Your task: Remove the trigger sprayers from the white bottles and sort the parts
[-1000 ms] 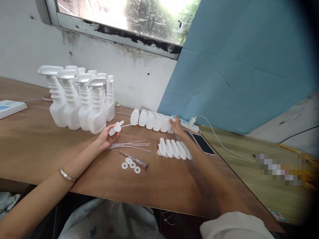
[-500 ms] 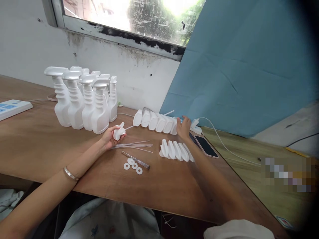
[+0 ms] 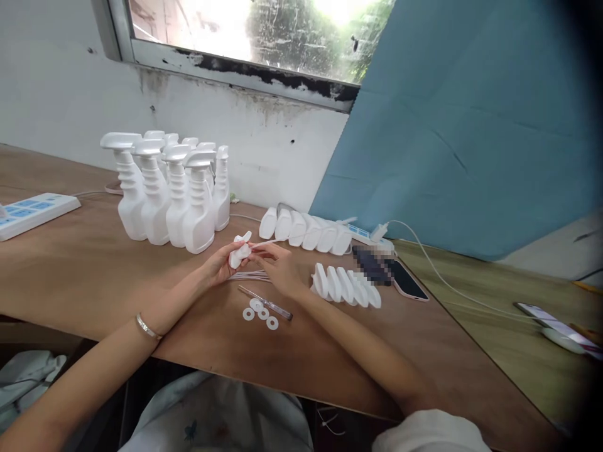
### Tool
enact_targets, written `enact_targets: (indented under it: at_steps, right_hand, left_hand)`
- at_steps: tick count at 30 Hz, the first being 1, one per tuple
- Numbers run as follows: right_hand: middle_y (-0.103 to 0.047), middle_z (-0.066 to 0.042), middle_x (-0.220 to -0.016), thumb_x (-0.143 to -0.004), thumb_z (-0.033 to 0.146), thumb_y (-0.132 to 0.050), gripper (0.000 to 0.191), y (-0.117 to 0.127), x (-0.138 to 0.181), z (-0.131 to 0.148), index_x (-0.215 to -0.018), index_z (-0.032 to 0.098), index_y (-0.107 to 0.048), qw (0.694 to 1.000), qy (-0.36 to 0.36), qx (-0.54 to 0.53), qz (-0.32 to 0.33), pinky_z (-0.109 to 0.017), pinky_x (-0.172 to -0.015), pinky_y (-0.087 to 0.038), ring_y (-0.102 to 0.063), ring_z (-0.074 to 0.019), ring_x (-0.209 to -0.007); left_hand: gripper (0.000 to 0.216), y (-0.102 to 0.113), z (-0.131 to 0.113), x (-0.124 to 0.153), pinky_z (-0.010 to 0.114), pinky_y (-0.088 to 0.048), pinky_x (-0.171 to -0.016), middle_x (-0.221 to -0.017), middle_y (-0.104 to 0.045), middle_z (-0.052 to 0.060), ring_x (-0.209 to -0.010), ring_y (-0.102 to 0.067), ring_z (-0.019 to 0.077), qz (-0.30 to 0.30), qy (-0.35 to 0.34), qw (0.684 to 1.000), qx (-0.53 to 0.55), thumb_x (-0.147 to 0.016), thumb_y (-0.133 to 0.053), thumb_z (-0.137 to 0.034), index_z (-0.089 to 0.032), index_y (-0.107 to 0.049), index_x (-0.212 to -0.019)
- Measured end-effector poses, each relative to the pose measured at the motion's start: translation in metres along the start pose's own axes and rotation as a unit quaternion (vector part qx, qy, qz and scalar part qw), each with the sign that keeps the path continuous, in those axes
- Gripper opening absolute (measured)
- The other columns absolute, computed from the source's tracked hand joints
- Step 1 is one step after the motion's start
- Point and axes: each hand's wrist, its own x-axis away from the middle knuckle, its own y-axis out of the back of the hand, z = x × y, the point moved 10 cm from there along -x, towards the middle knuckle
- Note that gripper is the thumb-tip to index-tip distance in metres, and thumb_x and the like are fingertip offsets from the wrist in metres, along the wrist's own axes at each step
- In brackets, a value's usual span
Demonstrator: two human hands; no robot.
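- Head view shows the left hand [image 3: 219, 263] curled around a white spray head [image 3: 240, 250], raised just above the table [image 3: 94, 276], fingers closed on its body.
- Right hand [image 3: 277, 267] meets it from the other side, fingertips pinched on the thin tube [image 3: 267, 242] that sticks out of the spray head toward the right.
- Just beneath the hands lies a loose bundle of spare tubes [image 3: 247, 275]; near them sit a small screwdriver [image 3: 266, 302] and four white washers [image 3: 260, 312].
- To the right, two rows of empty bottles [image 3: 306, 231] lie on their sides; finished spray bottles [image 3: 174, 194] stand upright behind the left hand.
- A phone [image 3: 409, 281] lies at the table's right edge, a power strip [image 3: 32, 212] at the far left.
- Risk, as I judge it: the tube is thin and bendy, so pressing it off-line could kink it or leave it half-seated.
- A slack pinch could drop it among the spares, and a sweeping wrist could scatter the washers.
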Motion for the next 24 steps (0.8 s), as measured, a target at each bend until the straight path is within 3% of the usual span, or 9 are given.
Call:
enact_targets:
  at_steps: [3, 7, 14, 21, 24]
  right_hand:
    - [-0.065, -0.005, -0.097, -0.075, 0.03, -0.06, 0.012, 0.005, -0.002, -0.004, -0.075, 0.019, -0.067, 0.999, 0.006, -0.006, -0.053, -0.03, -0.081, -0.05, -0.061, -0.0168, -0.09]
    - [-0.067, -0.002, -0.088, -0.075, 0.028, -0.06, 0.009, 0.003, -0.001, -0.005, -0.073, 0.022, -0.066, 0.998, 0.034, 0.016, -0.056, -0.031, -0.078, -0.05, -0.062, -0.016, -0.084]
    - [-0.067, -0.002, -0.084, -0.083, 0.029, -0.047, 0.016, -0.005, 0.009, 0.0, -0.076, 0.022, -0.06, 0.989, 0.058, 0.127, -0.042, -0.031, -0.079, -0.047, -0.062, -0.016, -0.083]
    - [-0.065, 0.0, -0.072, -0.089, 0.04, -0.032, 0.019, 0.018, 0.008, -0.014, -0.088, 0.023, -0.04, 0.995, -0.03, 0.003, -0.099, -0.027, -0.061, -0.05, -0.064, -0.0145, -0.066]
    - [-0.064, 0.002, -0.066, -0.092, 0.038, -0.024, 0.02, 0.025, 0.001, -0.015, -0.091, 0.022, -0.036, 0.992, -0.048, 0.115, -0.025, -0.026, -0.061, -0.048, -0.063, -0.0138, -0.061]
  left_hand:
    - [0.013, -0.002, 0.003, 0.0, 0.017, -0.055, -0.056, -0.077, -0.066, 0.007, -0.06, -0.063, 0.0109, 0.007, 0.007, 1.0, -0.001, -0.08, -0.053, -0.012, -0.008, -0.06, -0.089]
    - [0.013, -0.003, 0.006, 0.002, 0.018, -0.054, -0.055, -0.072, -0.065, 0.006, -0.057, -0.062, 0.0106, 0.007, 0.012, 1.0, -0.007, -0.078, -0.053, -0.009, -0.008, -0.06, -0.089]
    - [0.009, -0.014, 0.011, 0.006, 0.012, -0.038, -0.031, -0.053, -0.057, 0.005, -0.04, -0.053, 0.0089, 0.033, 0.019, 0.997, -0.065, -0.077, -0.051, -0.013, -0.008, -0.058, -0.072]
    - [0.013, -0.005, 0.007, 0.005, 0.009, -0.026, -0.025, -0.048, -0.05, -0.001, -0.032, -0.044, 0.0058, 0.006, 0.019, 0.998, -0.066, -0.075, -0.049, -0.017, -0.012, -0.055, -0.086]
    - [0.011, -0.006, 0.0, 0.006, 0.009, -0.024, -0.025, -0.048, -0.049, -0.001, -0.032, -0.041, 0.0048, 0.006, 0.003, 0.999, -0.039, -0.076, -0.048, -0.019, -0.012, -0.054, -0.081]
